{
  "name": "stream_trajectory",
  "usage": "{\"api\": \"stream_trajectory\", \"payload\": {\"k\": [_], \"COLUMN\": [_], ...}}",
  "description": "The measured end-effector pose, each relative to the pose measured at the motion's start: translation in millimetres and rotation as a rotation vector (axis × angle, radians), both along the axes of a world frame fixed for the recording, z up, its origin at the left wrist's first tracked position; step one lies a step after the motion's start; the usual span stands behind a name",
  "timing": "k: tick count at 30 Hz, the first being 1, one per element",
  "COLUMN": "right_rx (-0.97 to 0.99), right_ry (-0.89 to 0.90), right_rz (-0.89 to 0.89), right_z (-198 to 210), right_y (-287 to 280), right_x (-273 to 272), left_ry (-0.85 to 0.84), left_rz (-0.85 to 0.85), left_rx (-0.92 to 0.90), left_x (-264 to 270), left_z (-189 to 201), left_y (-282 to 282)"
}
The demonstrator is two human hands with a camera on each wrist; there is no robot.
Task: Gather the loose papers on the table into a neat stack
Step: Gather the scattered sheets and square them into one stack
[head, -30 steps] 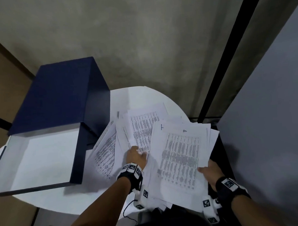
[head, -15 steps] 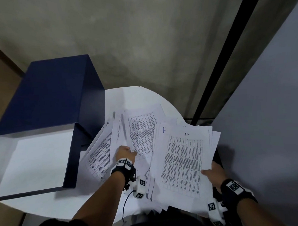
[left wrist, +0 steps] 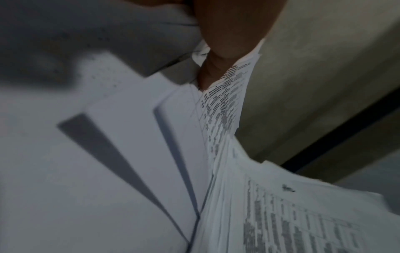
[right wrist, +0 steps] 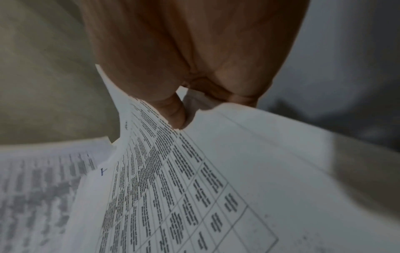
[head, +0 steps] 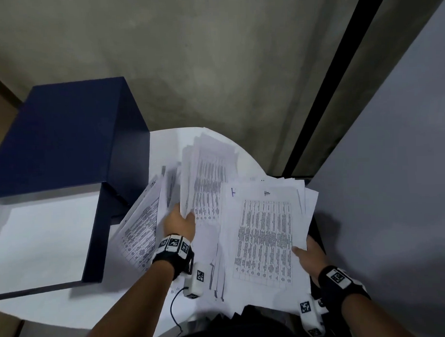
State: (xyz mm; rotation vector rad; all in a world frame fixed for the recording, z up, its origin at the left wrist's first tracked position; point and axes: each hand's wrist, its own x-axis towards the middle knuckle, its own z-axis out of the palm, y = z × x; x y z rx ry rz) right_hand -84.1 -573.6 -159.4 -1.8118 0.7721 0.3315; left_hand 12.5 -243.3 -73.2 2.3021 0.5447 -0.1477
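A: Right, we are starting at the left hand [head: 180,221]: it is pinching a sheaf of printed sheets [head: 206,176] by the near edge, and we are seeing that sheaf tilted up off the table, blurred.

B: And in the left wrist view we are seeing the fingers [left wrist: 213,68] curled against the paper's edge. The right hand [head: 309,257]?

A: It is gripping the bigger stack [head: 265,240] at its right side, thumb [right wrist: 173,109] lying on the top page, the other fingers hidden beneath.

B: We are finding more papers [head: 140,226] fanned loosely on the white round table [head: 57,302], left of the left hand.

A: Further left, a dark blue box [head: 64,133] is standing on that table, just beside the fanned sheets.
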Motion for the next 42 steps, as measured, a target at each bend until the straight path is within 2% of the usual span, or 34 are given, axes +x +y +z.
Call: {"api": "stream_trajectory", "payload": {"k": [4, 8, 11, 14, 15, 19, 20, 24, 27, 29, 32, 35, 37, 42], "right_rx": [-0.011, -0.01, 0.004, 0.082, 0.108, 0.454, 0.481, 0.573, 0.428, 0.287, 0.195, 0.169, 0.16, 0.182], "right_ry": [0.025, 0.037, 0.046, 0.039, 0.033, 0.062, 0.059, -0.017, -0.012, -0.024, -0.019, -0.009, 0.003, 0.003], "right_rz": [0.05, 0.049, 0.052, 0.005, -0.008, -0.25, -0.269, -0.235, -0.1, -0.046, -0.063, -0.075, -0.086, -0.099], "right_z": [-6, 2, 6, 4, 4, -3, 2, 7, -2, -12, -17, -19, -19, -9], "right_y": [2, 10, 13, 14, 14, 14, 15, 19, 17, 12, 6, 1, -3, 0], "right_x": [7, 14, 17, 18, 18, 18, 18, 13, 6, 3, 0, -4, -7, -3], "left_ry": [-0.179, -0.355, -0.344, -0.259, -0.205, 0.028, 0.07, 0.257, 0.329, 0.241, 0.13, 0.267, 0.332, 0.266], "left_rz": [0.03, 0.128, 0.188, 0.097, 0.061, -0.097, -0.148, -0.321, -0.471, -0.44, -0.21, 0.064, 0.089, 0.027], "left_rx": [-0.018, -0.156, -0.366, -0.62, -0.638, -0.5, -0.448, -0.377, -0.15, -0.011, 0.13, 0.134, 0.101, -0.044], "left_x": [7, 17, 23, 22, 20, 14, 10, -9, -17, -15, -4, 9, 15, 17], "left_z": [42, 88, 112, 112, 105, 47, 31, -19, -40, -45, -49, -53, -57, -54], "left_y": [13, 32, 44, 46, 44, 28, 21, -23, -41, -33, 1, 43, 59, 55]}}
